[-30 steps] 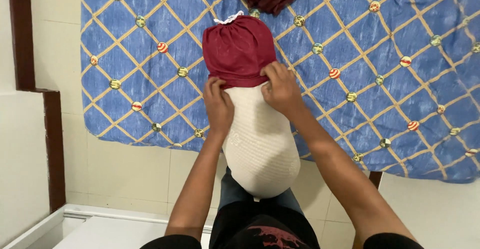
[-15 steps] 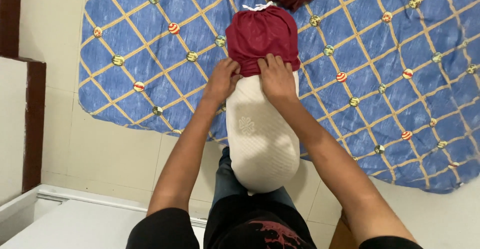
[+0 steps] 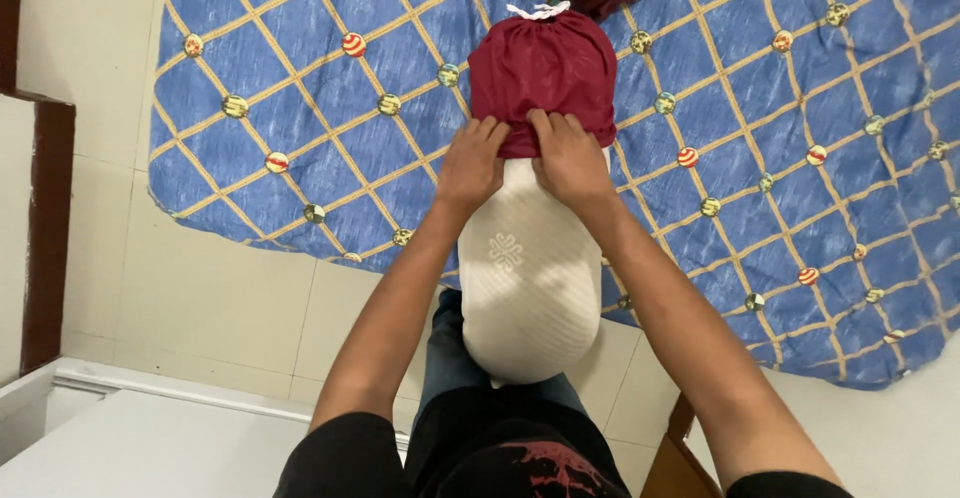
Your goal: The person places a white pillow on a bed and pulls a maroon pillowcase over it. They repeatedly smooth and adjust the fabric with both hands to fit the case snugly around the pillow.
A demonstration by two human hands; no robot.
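Gripping the maroon cover's (image 3: pixel 543 68) hem with both hands, left hand (image 3: pixel 472 165) at 9 o'clock, right hand (image 3: pixel 570 157) beside; I'm seeing it capping the white pillow (image 3: pixel 525 278) on the blue bedsheet (image 3: pixel 330 108)

Head camera looks steeply down (close range) over the bed (image 3: pixel 300 108).

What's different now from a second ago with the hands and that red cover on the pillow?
The left hand and right hand have drawn together at the maroon cover edge, on top of the white pillow. Both still grip it; the cover sits about as far on, over the blue bedsheet.
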